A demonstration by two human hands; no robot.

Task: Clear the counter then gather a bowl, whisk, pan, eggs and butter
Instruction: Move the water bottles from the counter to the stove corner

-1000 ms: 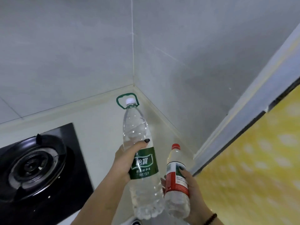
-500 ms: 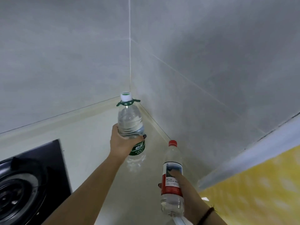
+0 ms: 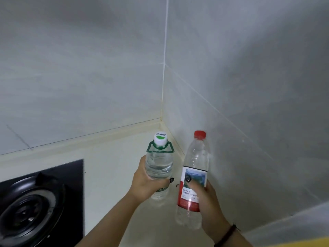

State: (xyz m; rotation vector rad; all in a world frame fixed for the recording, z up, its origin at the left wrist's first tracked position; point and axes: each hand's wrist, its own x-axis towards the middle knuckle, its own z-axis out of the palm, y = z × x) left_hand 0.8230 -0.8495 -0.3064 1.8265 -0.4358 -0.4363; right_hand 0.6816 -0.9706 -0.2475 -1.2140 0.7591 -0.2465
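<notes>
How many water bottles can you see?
2. The white-capped bottle is in the left hand, nearer the wall corner. The red-capped bottle is in the right hand, beside the side wall. More could be out of the camera's view.

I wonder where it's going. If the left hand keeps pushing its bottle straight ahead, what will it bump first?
Probably the wall corner. The left hand points its bottle there over bare counter; depth is unclear.

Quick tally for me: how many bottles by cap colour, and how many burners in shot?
White-cap bottle, held by the left hand: 1
Red-cap bottle, held by the right hand: 1
Burner: 1
Total: 3
</notes>
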